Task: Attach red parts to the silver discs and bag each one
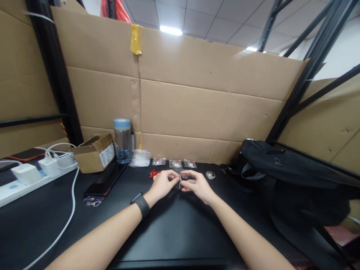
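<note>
- Nearest the camera, two bare forearms [112,231] come in from seven and five o'clock over a black table [171,232]; a dark watch [140,205] circles the left wrist;
- left hand [164,182]: thumb and forefinger pinch the near side of a small reddish item [180,182]; how its other fingers lie, one cannot tell;
- right hand [198,185]: thumb and fingertips pinch that same item from three o'clock;
- the item sits at the clock's centre, between both hands, largely hidden; whether it touches the table cannot be told;
- around that centre: red cord [154,173] just past the left hand, between nine and ten; three clear packets [176,163] from ten to one; a round metal disc [210,175] between two and three;
- farther out: clear bags [140,158] and a water bottle [123,145] at ten; a black backpack [284,176] at three.
</note>
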The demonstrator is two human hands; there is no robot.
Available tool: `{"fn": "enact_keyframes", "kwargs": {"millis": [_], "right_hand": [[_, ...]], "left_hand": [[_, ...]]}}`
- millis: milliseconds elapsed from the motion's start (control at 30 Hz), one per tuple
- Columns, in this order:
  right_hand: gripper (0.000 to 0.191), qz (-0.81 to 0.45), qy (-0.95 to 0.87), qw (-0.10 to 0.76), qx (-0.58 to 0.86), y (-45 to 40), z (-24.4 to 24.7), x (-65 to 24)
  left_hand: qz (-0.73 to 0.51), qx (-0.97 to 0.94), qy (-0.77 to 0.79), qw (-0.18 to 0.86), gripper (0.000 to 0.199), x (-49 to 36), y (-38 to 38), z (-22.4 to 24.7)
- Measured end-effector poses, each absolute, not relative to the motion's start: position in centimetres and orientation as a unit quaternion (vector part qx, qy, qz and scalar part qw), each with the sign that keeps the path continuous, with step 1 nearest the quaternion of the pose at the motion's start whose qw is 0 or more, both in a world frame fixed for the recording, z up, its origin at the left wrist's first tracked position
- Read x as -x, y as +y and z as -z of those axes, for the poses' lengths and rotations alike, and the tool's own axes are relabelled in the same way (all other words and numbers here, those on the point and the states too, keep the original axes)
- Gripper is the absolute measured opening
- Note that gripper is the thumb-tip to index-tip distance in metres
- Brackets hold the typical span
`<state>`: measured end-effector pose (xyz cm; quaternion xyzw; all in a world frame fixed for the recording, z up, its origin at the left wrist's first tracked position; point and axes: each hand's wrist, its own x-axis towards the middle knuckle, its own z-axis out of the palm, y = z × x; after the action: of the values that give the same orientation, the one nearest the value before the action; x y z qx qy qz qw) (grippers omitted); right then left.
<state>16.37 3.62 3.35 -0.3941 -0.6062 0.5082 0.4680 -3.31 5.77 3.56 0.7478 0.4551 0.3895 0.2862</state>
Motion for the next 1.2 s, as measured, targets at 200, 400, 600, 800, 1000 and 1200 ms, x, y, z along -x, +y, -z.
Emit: {"fn": "enact_keyframes", "kwargs": {"millis": [200, 400, 600, 800, 1000, 1200], "right_hand": [[0.046, -0.441, -0.673, 0.442, 0.396, 4.0, -3.6, -17.0], [0.034, -0.404, -0.713, 0.433, 0.375, 4.4, -3.1, -17.4], [0.024, -0.285, -0.793, 0.394, 0.368, 3.8, -3.9, -17.5], [0.017, -0.181, -0.846, 0.379, 0.327, 3.4, -4.6, -17.4], [0.023, -0.212, -0.833, 0.382, 0.339, 3.7, -4.1, -17.5], [0.035, -0.232, -0.831, 0.382, 0.332, 3.9, -3.7, -17.2]], "left_hand": [[-0.354, -0.782, 0.449, 0.249, 0.018, 3.4, 5.5, -3.8], [-0.305, -0.812, 0.440, 0.231, 0.015, 3.7, 5.3, -4.1], [-0.293, -0.822, 0.413, 0.262, 0.018, 4.1, 5.7, -3.6], [-0.283, -0.866, 0.379, 0.159, 0.018, 5.9, 6.6, -4.5], [-0.308, -0.848, 0.430, 0.041, 0.042, 6.8, 8.9, -3.7], [-0.281, -0.873, 0.395, 0.050, 0.046, 5.6, 9.5, -2.3]]}}
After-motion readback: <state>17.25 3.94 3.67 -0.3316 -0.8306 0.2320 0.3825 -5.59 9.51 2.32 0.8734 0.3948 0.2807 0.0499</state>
